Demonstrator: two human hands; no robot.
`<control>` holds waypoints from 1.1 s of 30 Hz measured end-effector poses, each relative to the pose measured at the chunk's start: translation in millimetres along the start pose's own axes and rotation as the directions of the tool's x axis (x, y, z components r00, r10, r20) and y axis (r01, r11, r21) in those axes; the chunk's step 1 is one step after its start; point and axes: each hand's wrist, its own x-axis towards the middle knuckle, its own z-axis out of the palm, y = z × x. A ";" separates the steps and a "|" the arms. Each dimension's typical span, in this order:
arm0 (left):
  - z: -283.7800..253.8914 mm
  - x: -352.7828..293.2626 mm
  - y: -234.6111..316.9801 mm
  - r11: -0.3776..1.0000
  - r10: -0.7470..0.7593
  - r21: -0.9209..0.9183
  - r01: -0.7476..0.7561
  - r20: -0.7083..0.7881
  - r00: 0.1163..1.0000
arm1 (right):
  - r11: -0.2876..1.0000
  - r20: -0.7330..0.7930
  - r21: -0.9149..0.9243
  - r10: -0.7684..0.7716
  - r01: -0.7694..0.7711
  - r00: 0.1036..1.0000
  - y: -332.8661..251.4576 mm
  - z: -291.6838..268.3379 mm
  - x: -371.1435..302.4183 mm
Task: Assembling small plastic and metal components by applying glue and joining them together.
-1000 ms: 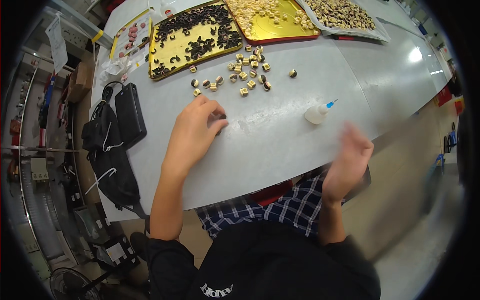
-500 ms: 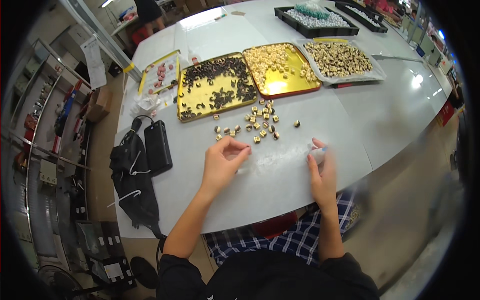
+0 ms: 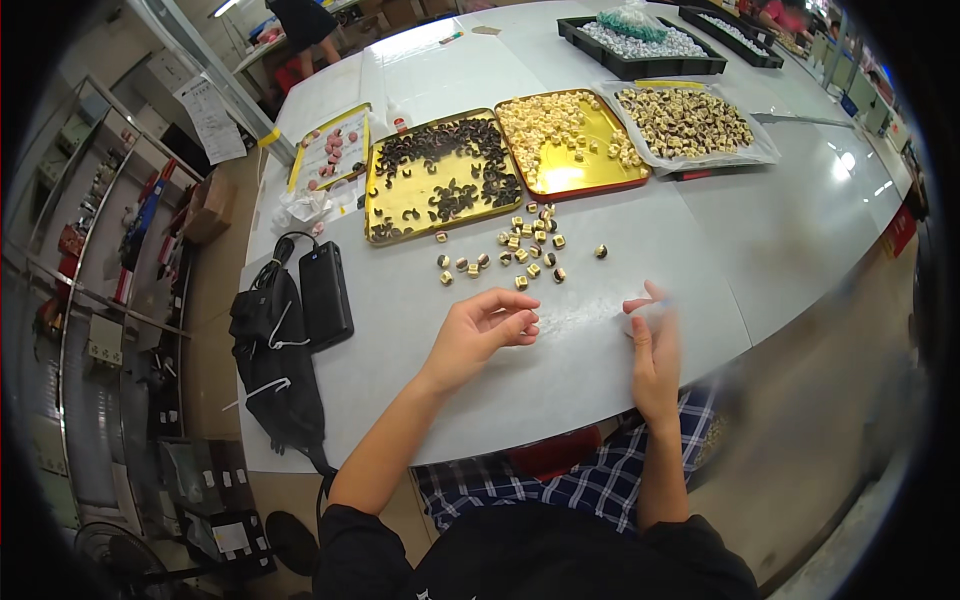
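Observation:
My left hand [image 3: 485,332] hovers above the grey tabletop, thumb and fingertips closed in a pinch; whatever is between them is hidden. To its right, my right hand [image 3: 655,358] is wrapped round a small whitish bottle [image 3: 652,308], smeared by motion and mostly covered by the fingers. Just beyond my hands lies a loose group of small cream-and-dark beads [image 3: 521,283], cube-like and rounded. Behind them, a yellow tray [image 3: 400,228] carries dark curved pieces [image 3: 455,197]. Beside it a red-rimmed gold tray [image 3: 590,174] bears cream-coloured pieces [image 3: 545,115].
Far right, a plastic-lined tray [image 3: 757,151] is full of two-tone beads. Black bins [image 3: 640,68] with whitish pieces stand behind. A small tray [image 3: 305,150] with pink pieces sits at left, near a power bank [image 3: 325,295] and black pouch [image 3: 285,390].
My left hand has moved right, closer to my right hand, with its fingers still pinched. My right hand has shifted slightly and still grips the bottle. The whole view has moved a little.

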 end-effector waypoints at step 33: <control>1.4 3.4 -10.3 0.991 0.038 -0.109 -0.080 -0.348 0.937 | 0.949 -0.119 0.314 0.022 0.017 0.993 -1.5 -3.4 -1.3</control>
